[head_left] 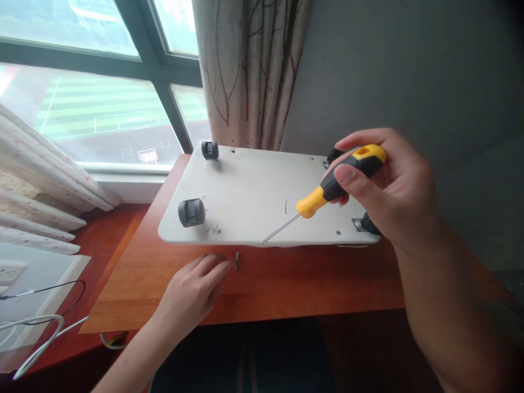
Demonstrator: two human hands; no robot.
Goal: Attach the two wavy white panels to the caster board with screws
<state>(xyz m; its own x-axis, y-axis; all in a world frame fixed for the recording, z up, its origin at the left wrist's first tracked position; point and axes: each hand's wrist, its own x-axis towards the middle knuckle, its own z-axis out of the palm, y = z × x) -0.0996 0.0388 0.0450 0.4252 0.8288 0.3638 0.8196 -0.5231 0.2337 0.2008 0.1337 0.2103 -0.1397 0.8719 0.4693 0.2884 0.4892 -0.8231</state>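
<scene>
My right hand (403,185) is wrapped round the yellow and black handle of a screwdriver (311,202). Its thin metal shaft slants down to the left, with the tip over the near edge of a white board (254,191). My left hand (198,286) is low over the table in front of the board, fingers pinched at the end of a small metal screw (237,261). Two black casters (191,212) stand up from the board's left end. At its right end, another black caster (370,224) on a metal plate is partly hidden by my right hand, as is one behind it.
The board rests on a reddish wooden table (135,289). Behind stand a patterned curtain (254,71) and a grey wall (388,71). A window is at the left. White cables (53,338) hang near a wall socket (10,271) at lower left.
</scene>
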